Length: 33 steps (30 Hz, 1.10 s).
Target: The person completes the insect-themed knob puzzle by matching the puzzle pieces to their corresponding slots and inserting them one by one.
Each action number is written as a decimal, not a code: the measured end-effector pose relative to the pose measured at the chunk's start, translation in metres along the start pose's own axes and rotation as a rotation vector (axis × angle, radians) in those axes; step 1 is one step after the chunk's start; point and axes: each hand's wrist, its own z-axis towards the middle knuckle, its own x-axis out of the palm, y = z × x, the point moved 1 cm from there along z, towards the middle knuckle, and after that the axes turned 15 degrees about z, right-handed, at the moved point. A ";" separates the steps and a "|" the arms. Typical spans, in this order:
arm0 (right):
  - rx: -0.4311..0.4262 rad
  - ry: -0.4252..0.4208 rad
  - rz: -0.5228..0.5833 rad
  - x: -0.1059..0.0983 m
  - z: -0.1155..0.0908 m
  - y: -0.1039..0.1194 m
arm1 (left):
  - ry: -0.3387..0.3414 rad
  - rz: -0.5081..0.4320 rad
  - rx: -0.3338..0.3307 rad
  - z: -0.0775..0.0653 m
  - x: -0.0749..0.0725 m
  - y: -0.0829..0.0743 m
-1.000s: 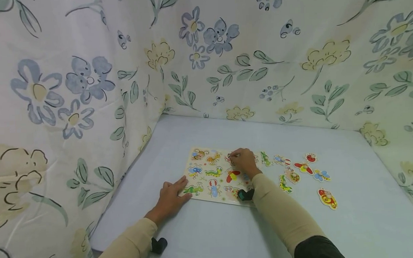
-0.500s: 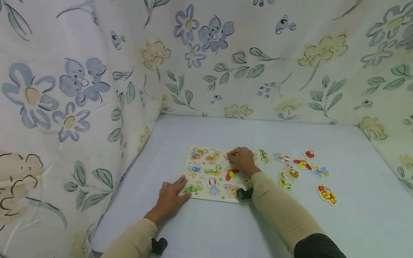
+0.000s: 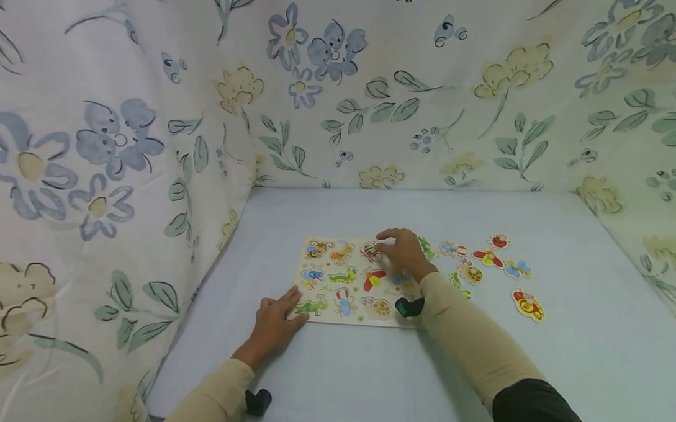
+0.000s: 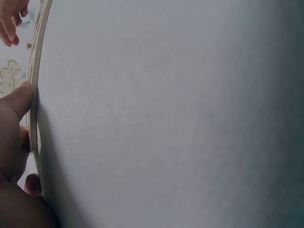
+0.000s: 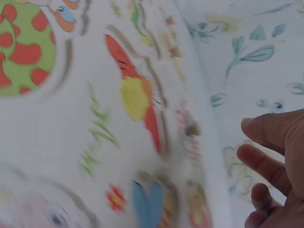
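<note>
A cream puzzle board [image 3: 332, 292] printed with colourful insects lies flat on the table. My left hand [image 3: 272, 325] holds its near left corner, thumb along the front edge and index finger at the left side. In the left wrist view that thumb presses on the board's edge [image 4: 40, 38]. Over the far right part of the board hovers my right hand [image 3: 403, 252], thumb and fingers spread apart. Beside its fingertips is a spider piece [image 3: 371, 251] in the top row. The right wrist view shows the right hand [image 5: 275, 166] with nothing between its fingers.
Loose insect pieces lie right of the board: a ladybug [image 3: 499, 240], a red-winged bug [image 3: 487, 258], a blue-winged insect [image 3: 517, 268], a red-and-yellow butterfly [image 3: 528, 305] and several others. Floral cloth [image 3: 334, 112] walls the white table [image 3: 343, 372] at the back and sides.
The right hand's fingers have parted and lifted off the spider piece, uncovering it on the board. The left hand keeps its place at the corner. The head view has shifted slightly.
</note>
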 end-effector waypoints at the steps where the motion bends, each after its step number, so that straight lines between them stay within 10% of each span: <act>1: 0.000 -0.003 -0.003 -0.006 0.000 0.003 | 0.000 0.001 -0.003 0.000 0.000 0.000; 19: -0.149 -0.240 -0.095 -0.115 -0.032 0.051 | 0.011 -0.005 -0.010 0.003 0.004 0.001; 33: 0.019 -0.400 -0.165 -0.206 -0.082 0.033 | 0.011 0.006 -0.007 0.002 0.002 -0.001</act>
